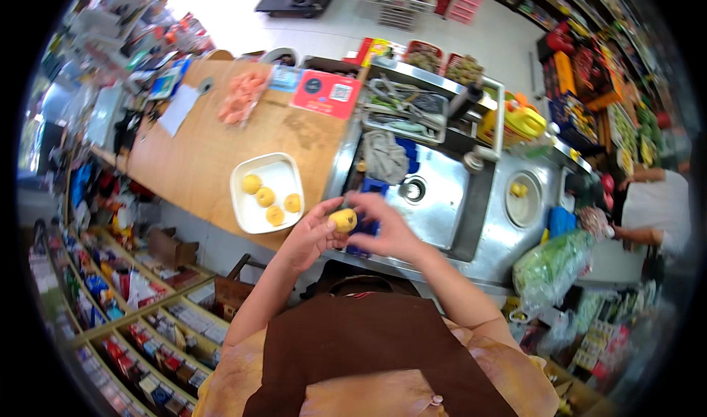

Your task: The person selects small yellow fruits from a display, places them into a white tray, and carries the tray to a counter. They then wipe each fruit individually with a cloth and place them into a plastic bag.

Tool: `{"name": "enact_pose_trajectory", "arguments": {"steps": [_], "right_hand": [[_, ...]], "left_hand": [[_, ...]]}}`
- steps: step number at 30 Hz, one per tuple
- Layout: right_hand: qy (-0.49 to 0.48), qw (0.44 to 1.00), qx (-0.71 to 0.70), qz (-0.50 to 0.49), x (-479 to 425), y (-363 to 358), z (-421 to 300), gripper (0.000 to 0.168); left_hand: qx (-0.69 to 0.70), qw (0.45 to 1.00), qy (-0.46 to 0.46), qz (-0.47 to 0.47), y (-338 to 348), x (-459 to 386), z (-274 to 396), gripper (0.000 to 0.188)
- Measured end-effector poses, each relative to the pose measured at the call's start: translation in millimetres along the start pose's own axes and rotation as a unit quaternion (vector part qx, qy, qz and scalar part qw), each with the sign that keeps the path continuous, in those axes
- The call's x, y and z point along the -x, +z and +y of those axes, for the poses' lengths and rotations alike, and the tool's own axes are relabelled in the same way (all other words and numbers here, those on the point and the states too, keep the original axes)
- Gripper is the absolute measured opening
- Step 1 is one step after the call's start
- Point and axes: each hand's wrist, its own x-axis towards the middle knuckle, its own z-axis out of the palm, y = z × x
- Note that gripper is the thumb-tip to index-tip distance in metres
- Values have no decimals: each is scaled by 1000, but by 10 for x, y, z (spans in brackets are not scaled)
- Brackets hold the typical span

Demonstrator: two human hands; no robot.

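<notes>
Between my two hands, near the front rim of the sink, is a small round yellow fruit with a dark end. My left hand has its fingers and thumb round the fruit's left side. The fingers of my right hand are curved and apart at the fruit's right side; whether they touch it is hard to tell. A white square plastic tub on the wooden counter holds several similar yellow fruits.
A steel sink with a grey cloth lies to the right. Beyond it stands a dish rack of utensils. A round bowl holds yellow pieces. Another person is at the far right. A bag of pink items lies on the counter.
</notes>
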Motion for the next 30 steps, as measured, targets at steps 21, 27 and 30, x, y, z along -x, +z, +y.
{"name": "enact_pose_trajectory", "arguments": {"steps": [21, 27, 30], "right_hand": [[340, 581, -338, 658, 2465, -2807, 2339, 35], [375, 706, -369, 474, 2123, -1926, 2164, 14], [396, 747, -323, 425, 1727, -1416, 1798, 16]], "left_hand": [[-197, 963, -51, 178, -103, 493, -294, 35], [-293, 915, 96, 261, -549, 739, -84, 25], [-376, 843, 184, 337, -666, 744, 151, 21]]}}
